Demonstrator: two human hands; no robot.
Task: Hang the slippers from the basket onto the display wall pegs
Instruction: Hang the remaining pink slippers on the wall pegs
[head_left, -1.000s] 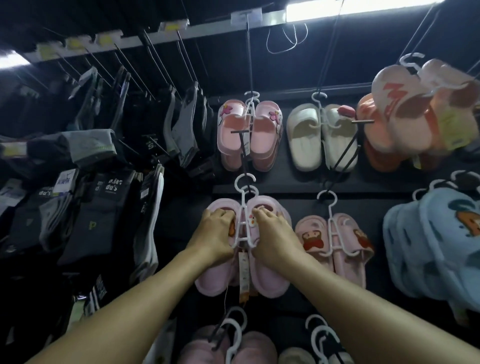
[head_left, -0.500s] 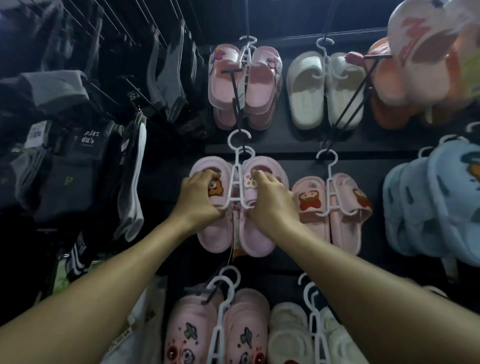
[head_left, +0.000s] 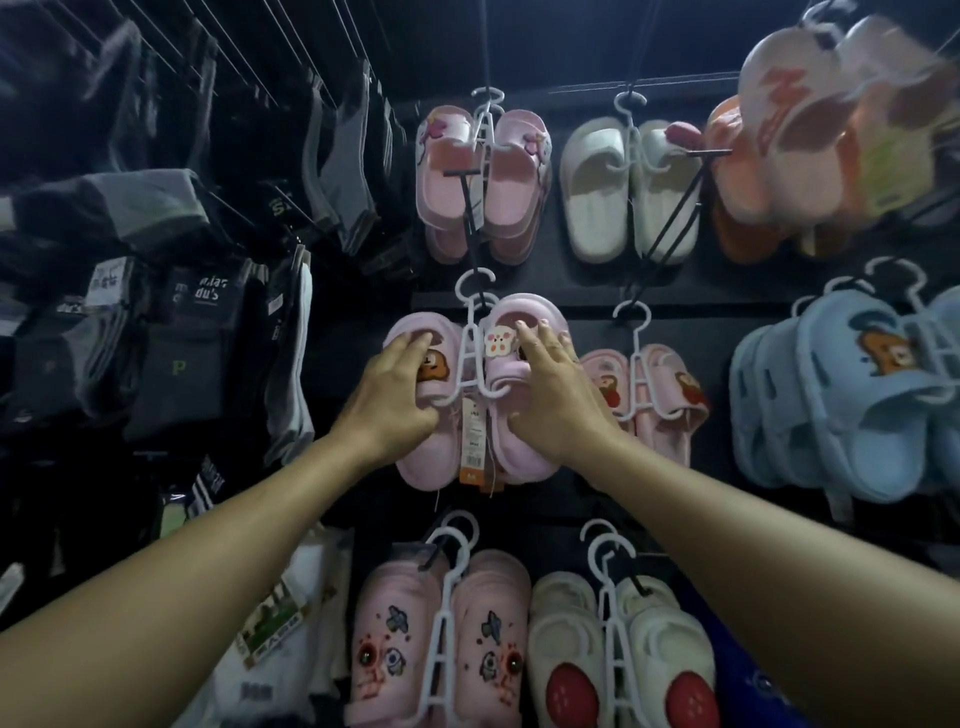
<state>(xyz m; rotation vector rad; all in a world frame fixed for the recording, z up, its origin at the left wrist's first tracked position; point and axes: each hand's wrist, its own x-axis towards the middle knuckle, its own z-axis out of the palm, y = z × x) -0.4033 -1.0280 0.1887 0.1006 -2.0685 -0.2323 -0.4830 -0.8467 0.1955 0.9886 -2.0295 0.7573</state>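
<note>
A pair of pale pink slippers (head_left: 524, 317) hangs on the dark display wall (head_left: 587, 304), clipped either side of a white hanger (head_left: 470, 364) whose hook sits over a black peg (head_left: 484, 301). The left hand (head_left: 389, 400) lies on the slipper left of the white hanger, its fingers (head_left: 410, 345) nearly straight and a little apart across the upper beside a brown bear charm (head_left: 434, 366), the thumb pressed lower on the same slipper. The right hand (head_left: 550, 400) lies on the slipper right of the white hanger in the same way, fingers slightly spread over the strap next to a white rabbit charm (head_left: 496, 340), thumb against the sole side. A price tag (head_left: 474, 441) dangles just below the white hanger, between the two thumbs. Above the white hanger hangs a pink flower-trimmed pair (head_left: 514, 182); up and to its right, a white pair (head_left: 597, 192). Just right of it hangs a pink pair with red figures (head_left: 670, 395), and far right, blue clogs (head_left: 841, 395). Below it hang pink clogs with charms (head_left: 384, 639), with a white pair with red dots (head_left: 571, 691) beside them. Left of the white hanger hang rows of dark socks (head_left: 176, 358).
</note>
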